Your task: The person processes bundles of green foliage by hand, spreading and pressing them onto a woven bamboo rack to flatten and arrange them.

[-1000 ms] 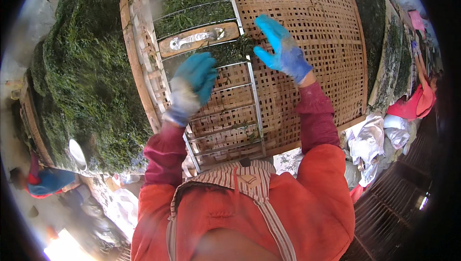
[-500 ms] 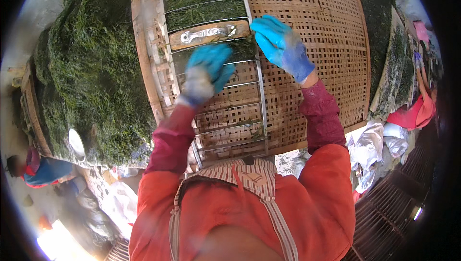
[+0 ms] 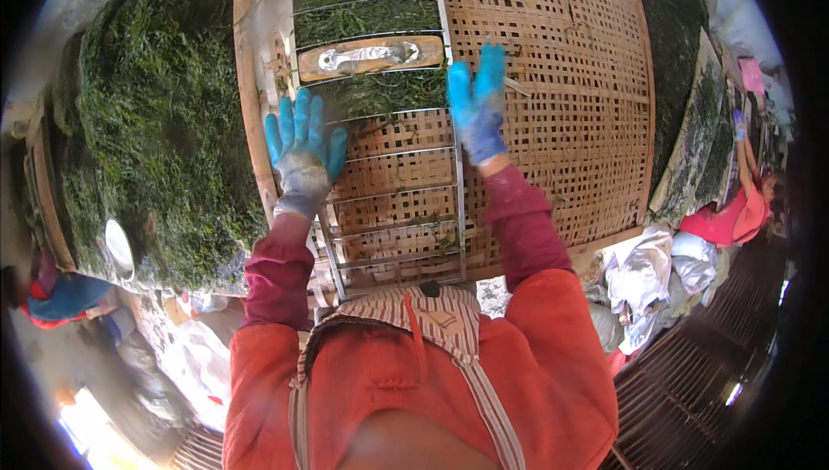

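A ladder-like metal frame [image 3: 459, 185] lies on a woven bamboo mat [image 3: 553, 133]. Stringy green plant matter [image 3: 367, 8] fills its far sections, while weave shows through the nearer ones. Across the frame rests a wooden block with a metal handle [image 3: 371, 57], which neither hand holds. My left hand [image 3: 300, 150], in a blue-coated glove, has its fingers spread at the frame's left rail, just nearer than the block. Gloved alike, my right hand [image 3: 479, 111] is at the right rail, fingers stretched away from me. Whether either palm presses on the rail I cannot tell.
A large heap of green plant matter [image 3: 164, 142] lies to the left, with a white bowl [image 3: 119, 248] on its near edge. More green-covered mats [image 3: 704, 124] stand at right. Plastic bags [image 3: 639, 280] sit below. Another person in red [image 3: 734, 211] works at far right.
My left hand has moved left, off the plant matter below the block, to the left rail, and its fingers have spread. My right hand has shifted slightly nearer, beside the right rail.
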A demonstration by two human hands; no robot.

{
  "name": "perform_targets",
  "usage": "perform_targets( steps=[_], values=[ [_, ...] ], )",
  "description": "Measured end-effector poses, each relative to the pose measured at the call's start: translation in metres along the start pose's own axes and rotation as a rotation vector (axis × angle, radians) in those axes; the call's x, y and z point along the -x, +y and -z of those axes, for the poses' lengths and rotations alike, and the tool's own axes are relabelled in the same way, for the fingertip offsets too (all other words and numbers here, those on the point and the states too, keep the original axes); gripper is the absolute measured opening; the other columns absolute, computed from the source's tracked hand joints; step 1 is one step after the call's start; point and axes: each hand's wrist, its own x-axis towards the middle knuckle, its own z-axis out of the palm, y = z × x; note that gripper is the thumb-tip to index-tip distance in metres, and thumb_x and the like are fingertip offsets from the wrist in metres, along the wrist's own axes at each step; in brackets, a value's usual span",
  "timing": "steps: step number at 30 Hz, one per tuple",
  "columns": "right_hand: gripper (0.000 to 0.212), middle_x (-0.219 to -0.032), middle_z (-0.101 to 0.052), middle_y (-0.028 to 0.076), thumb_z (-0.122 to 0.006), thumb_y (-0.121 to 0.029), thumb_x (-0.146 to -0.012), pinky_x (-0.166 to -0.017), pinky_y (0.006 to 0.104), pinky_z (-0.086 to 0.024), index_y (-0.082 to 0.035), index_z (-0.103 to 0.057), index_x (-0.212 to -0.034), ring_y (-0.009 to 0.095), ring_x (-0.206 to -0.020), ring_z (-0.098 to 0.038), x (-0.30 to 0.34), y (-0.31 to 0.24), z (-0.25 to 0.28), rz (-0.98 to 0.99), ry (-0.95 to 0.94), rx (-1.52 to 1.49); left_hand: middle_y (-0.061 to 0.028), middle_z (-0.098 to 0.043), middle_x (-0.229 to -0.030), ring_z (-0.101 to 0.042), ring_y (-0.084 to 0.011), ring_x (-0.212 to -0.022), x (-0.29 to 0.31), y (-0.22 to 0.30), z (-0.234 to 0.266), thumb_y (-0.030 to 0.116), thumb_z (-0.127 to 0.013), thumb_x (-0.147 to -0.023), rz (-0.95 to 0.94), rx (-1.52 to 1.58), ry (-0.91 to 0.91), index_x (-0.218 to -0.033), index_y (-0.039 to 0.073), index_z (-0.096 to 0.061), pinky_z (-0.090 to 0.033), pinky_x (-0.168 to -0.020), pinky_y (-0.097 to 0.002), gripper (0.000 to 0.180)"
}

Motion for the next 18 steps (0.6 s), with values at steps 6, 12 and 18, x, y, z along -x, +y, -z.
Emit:
perform_targets(
  steps=[6,12,18],
  values=[
    [0.069,-0.155,-0.046,0.022,-0.074,-0.024,-0.09,-0.114,0.0513,-0.043,-0.007,-0.047,-0.151,0.039,-0.14,-0.049,0.01,-0.034,-0.006,0.668,-0.413,0.011,-0.0145,-0.056,-0.146,-0.057,-0.0293,-0.13,0.01,-0.02,0.004,0.027,-0.067,-0.096,0.253,0.605,0.292,-0.151,0.007,-0.049,-0.044,-0.112,-0.0534,0.062],
    [0.086,-0.162,-0.039,0.014,-0.084,-0.033,-0.08,-0.12,0.0535,-0.037,-0.016,-0.045,-0.155,0.035,-0.148,-0.039,-0.023,-0.042,-0.027,0.901,-0.482,0.115,-0.005,-0.066,-0.11,-0.058,-0.007,-0.094,0.039,-0.037,-0.014,0.017,-0.058,-0.106,0.715,1.005,0.552,-0.155,0.002,-0.044,-0.05,-0.092,-0.0245,0.053],
    [0.067,-0.162,-0.041,0.013,-0.073,-0.029,-0.094,-0.123,0.0528,-0.031,-0.015,-0.048,-0.154,0.032,-0.153,-0.034,-0.027,-0.077,-0.079,0.832,-0.376,0.282,-0.0204,-0.058,-0.146,-0.06,-0.03,-0.127,0.021,-0.033,0.001,0.014,-0.051,-0.108,0.441,0.673,0.494,-0.148,-0.004,-0.049,-0.048,-0.106,-0.0375,0.044]
  ],
)
